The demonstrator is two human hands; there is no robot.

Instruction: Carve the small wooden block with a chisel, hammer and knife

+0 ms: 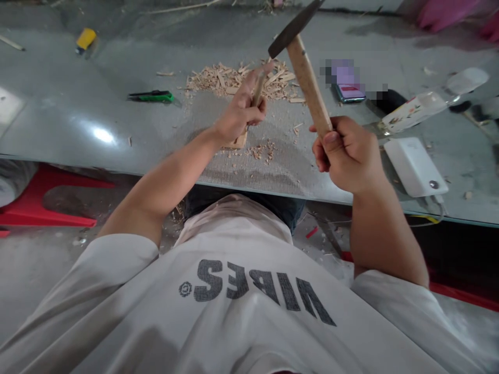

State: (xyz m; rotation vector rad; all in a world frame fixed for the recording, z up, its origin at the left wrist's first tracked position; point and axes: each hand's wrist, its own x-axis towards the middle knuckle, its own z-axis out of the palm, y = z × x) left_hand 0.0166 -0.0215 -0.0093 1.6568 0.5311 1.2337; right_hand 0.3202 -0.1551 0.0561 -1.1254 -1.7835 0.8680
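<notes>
My right hand [353, 153] is wrapped round the wooden handle of a hammer [310, 80], raised over the table. One end of its dark metal head is close above my left hand [236, 117]; whether they touch I cannot tell. In my left hand, a chisel [258, 89] stands slightly tilted, its wooden handle gripped by curled fingers, with the index finger stretched up along it. Its thin tip points down at a small wooden block [237, 143] on the table. The hand and forearm hide much of that block.
Wood shavings [218, 78] are heaped behind my left hand. On the glass-topped table [156, 140] lie a green utility knife [152, 97] and a yellow object [86, 39]. To the right are a phone [350, 93], a bottle [421, 109] and a white power bank [415, 166] with a cable.
</notes>
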